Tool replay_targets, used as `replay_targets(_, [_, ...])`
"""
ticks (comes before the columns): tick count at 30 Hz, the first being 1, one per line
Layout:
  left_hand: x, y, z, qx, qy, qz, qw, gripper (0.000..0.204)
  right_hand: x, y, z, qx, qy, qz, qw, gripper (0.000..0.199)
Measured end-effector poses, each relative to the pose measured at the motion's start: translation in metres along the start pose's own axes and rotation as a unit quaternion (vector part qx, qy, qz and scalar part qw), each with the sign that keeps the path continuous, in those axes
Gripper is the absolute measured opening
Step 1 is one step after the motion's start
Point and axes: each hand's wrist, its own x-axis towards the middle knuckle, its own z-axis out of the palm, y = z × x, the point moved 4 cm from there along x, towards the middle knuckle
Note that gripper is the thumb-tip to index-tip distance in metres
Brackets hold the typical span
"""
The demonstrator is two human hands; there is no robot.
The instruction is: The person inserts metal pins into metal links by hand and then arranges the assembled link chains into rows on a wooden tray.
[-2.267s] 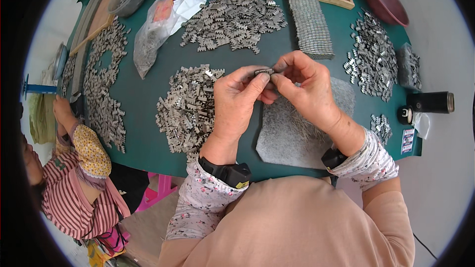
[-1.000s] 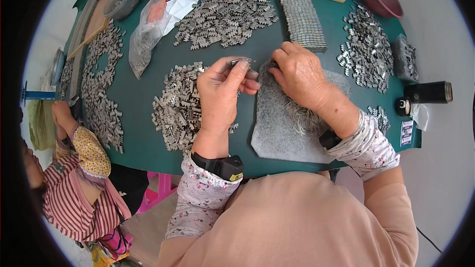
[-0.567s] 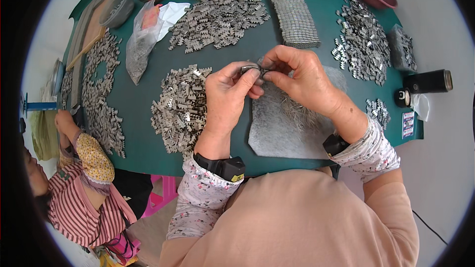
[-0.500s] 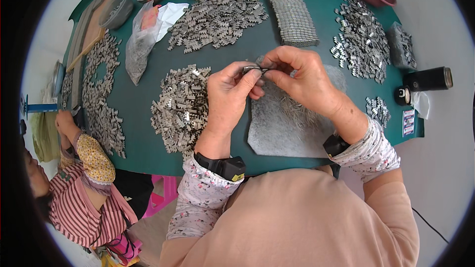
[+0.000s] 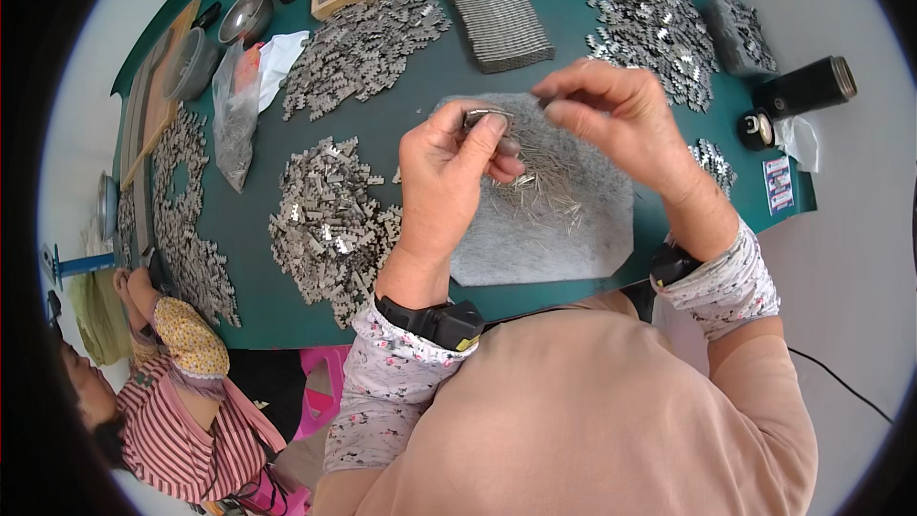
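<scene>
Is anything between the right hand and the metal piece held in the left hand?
Nothing visible. The right hand hangs beside the metal piece pinched in the left hand, with only open air above the grey pad between them.

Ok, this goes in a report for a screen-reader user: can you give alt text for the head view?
Seen from above, a person's left hand pinches a small metal link while the right hand hovers beside it, fingertips pinched, over a grey felt mat strewn with thin pins. Heaps of metal links cover the green table.
</scene>
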Motion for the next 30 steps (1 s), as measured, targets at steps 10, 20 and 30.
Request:
replay_targets(10, [0.009, -0.031, -0.008, -0.115, 0.029, -0.054, 0.991, 0.016, -0.031, 0.019, 0.004, -0.365, -0.034, -0.034, 0.93, 0.006])
replay_targets(20, [0.006, -0.034, -0.003, -0.127, 0.021, -0.074, 0.989, 0.021, -0.029, 0.026, 0.033, -0.491, -0.042, -0.057, 0.868, 0.012])
replay_targets(30, [0.003, -0.028, 0.007, -0.049, -0.036, -0.042, 0.997, 0.018, -0.023, 0.017, 0.01, -0.276, -0.05, 0.024, 0.959, 0.008])
